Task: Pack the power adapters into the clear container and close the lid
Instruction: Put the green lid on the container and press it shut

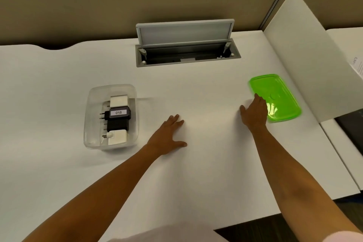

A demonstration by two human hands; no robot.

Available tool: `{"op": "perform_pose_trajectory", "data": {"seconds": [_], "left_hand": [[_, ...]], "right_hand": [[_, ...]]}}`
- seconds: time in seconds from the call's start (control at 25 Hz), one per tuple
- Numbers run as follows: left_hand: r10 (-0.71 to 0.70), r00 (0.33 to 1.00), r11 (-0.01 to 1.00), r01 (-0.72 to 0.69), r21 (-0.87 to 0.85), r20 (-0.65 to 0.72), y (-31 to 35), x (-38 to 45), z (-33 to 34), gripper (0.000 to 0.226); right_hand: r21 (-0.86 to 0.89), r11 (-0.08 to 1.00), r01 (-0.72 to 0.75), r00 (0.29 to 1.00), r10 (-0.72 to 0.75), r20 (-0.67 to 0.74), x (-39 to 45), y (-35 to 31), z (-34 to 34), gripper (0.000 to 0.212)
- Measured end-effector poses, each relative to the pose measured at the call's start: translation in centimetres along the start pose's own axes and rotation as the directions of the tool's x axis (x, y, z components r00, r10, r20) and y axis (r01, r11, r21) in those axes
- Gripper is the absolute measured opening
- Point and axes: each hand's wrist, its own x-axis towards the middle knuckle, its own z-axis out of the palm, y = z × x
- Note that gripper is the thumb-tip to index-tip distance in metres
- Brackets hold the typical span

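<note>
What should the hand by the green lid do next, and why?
Probably grip the green lid and carry it to the clear container. The power adapters already lie inside, the container is uncovered, and the right hand rests at the lid's edge with fingers on it.

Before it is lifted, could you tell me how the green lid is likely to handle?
The green lid looks thin and translucent, so probably light and slightly flexible. Lying flat on the smooth desk, it may slide when pushed; the right hand at its edge would likely need to lift the rim.
</note>
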Motion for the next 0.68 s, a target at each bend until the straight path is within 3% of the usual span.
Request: {"op": "perform_pose_trajectory", "data": {"seconds": [0.2,0.32,0.68], "left_hand": [[-0.006,1.000,0.999,0.006,-0.035,-0.002,-0.3,0.4,-0.2,0.092],[0.002,1.000,1.000,-0.002,-0.025,-0.007,-0.4,0.3,-0.1,0.092],[0.025,0.999,1.000,-0.026,0.018,0.023,0.2,-0.6,0.1,0.086]], "right_hand": [[0.001,0.995,0.099,0.993,-0.098,-0.065,-0.7,-0.8,-0.2,0.047],[0.117,0.982,0.150,0.987,-0.142,-0.069,-2.2,-1.6,-0.1,0.033],[0.289,0.943,0.163,0.986,-0.152,-0.062,-7.9,-8.0,-3.3,0.034]]}}
